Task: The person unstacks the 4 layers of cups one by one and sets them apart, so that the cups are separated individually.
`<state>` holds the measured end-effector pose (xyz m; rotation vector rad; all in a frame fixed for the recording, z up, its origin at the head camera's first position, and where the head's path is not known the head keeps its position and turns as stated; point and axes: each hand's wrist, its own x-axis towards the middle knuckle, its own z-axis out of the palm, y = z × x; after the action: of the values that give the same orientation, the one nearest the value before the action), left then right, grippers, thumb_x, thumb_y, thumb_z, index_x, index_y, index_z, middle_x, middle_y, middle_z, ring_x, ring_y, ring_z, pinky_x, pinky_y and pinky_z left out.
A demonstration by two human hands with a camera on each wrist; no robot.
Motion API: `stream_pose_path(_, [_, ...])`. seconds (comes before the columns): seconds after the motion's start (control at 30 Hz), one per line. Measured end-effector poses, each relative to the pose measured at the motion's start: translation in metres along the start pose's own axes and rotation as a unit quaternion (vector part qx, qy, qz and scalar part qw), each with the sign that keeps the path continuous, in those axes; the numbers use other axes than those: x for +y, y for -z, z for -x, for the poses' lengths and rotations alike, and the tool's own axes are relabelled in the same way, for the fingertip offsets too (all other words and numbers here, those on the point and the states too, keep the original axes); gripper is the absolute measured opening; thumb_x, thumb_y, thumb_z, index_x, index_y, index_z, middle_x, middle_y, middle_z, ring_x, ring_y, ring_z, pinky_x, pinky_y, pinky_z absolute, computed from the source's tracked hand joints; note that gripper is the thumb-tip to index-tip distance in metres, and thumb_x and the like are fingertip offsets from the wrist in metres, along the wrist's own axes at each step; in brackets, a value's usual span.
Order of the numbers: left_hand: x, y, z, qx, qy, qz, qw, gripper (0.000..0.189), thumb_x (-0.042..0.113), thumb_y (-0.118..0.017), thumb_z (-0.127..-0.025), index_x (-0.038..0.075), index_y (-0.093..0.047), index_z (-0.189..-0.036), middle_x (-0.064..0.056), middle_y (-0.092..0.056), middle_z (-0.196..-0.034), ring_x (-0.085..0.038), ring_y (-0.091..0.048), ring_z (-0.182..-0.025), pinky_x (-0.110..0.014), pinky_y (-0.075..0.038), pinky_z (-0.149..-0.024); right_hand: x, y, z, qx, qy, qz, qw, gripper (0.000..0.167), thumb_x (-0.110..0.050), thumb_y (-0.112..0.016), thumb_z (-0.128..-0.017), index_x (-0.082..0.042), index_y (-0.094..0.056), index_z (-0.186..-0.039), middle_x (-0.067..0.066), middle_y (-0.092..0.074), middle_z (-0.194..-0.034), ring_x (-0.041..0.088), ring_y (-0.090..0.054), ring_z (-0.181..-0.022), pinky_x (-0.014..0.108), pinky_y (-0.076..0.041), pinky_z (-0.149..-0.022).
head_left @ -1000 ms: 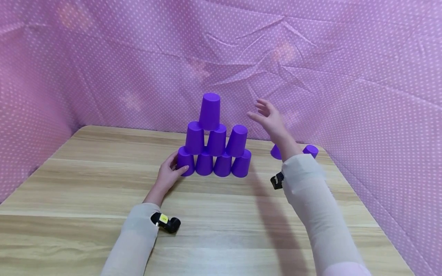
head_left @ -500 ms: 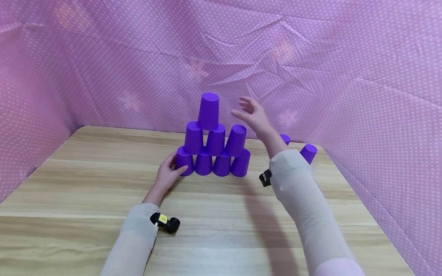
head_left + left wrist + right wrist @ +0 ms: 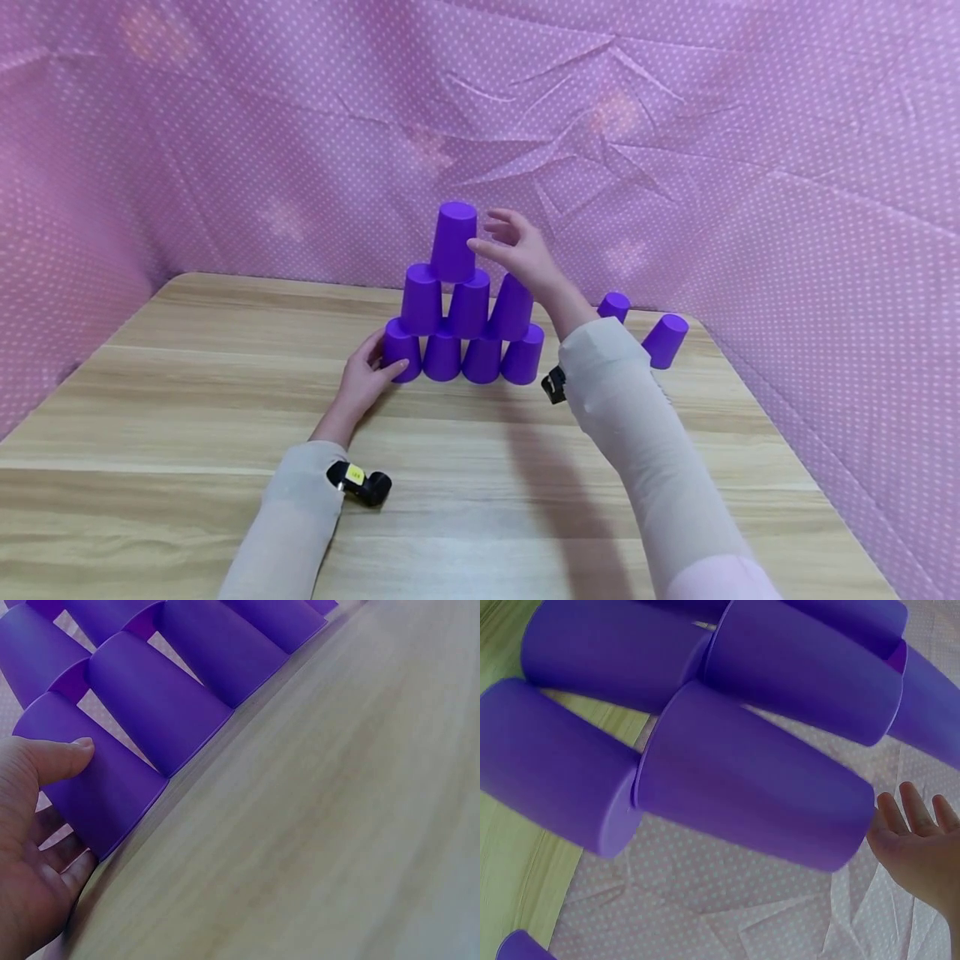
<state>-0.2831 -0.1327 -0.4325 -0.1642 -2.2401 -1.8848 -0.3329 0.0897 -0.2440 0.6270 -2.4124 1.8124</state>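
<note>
Purple cups stand upside down in a stacked pyramid: a bottom row of several, three above, and a single top cup (image 3: 452, 246) over the left pair. My left hand (image 3: 362, 385) holds the leftmost bottom cup (image 3: 109, 784), thumb across its front and fingers behind it in the left wrist view. My right hand (image 3: 522, 254) is raised beside the top cup, fingers spread and nothing in the grasp; its thumb tip is right at that cup's side. Below it, the right-hand cup of the middle row (image 3: 750, 780) is partly covered by the hand in the head view.
Two more purple cups stand apart at the back right of the wooden table (image 3: 450, 475), one at the far edge (image 3: 615, 305) and one nearer (image 3: 665, 340). A pink dotted cloth (image 3: 337, 125) hangs around the back and sides.
My right hand has moved left from above the loose cups to the top cup's side, uncovering those two cups. The left hand and the pyramid have stayed in place.
</note>
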Motion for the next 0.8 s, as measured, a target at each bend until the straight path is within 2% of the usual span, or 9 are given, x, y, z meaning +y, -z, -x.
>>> stream_pose_path(0.37, [0.001,0.000,0.000,0.001,0.006,0.004,1.0000,0.061,0.005,-0.062,-0.078,0.004,-0.032,-0.132,-0.022,-0.037,-0.128,-0.030,-0.034,-0.117,-0.036,-0.028,-0.098,-0.005,-0.019,-0.008,0.009,0.002,-0.045,0.9990,0.059,-0.016,-0.068,-0.074,-0.006,-0.040,-0.125,0.009,-0.053,-0.113,0.016,-0.051,-0.100,0.025,-0.040,-0.086])
stream_pose_path(0.63, [0.003,0.000,0.000,-0.001,0.015,0.003,0.9999,0.061,0.006,-0.061,-0.079,0.005,-0.032,-0.132,-0.021,-0.035,-0.129,-0.030,-0.032,-0.118,-0.036,-0.027,-0.098,-0.009,-0.026,-0.012,0.019,0.004,-0.052,0.9985,0.052,-0.015,-0.067,-0.075,-0.004,-0.045,-0.121,0.010,-0.055,-0.109,0.017,-0.053,-0.096,0.024,-0.041,-0.084])
stream_pose_path(0.8, [0.004,0.000,0.001,-0.001,0.008,0.007,0.9999,0.061,0.004,-0.061,-0.079,0.004,-0.032,-0.132,-0.022,-0.035,-0.129,-0.029,-0.032,-0.119,-0.035,-0.027,-0.098,-0.010,-0.030,-0.013,0.022,0.002,-0.052,0.9984,0.049,-0.015,-0.066,-0.076,-0.004,-0.046,-0.119,0.011,-0.056,-0.107,0.017,-0.053,-0.095,0.023,-0.041,-0.083])
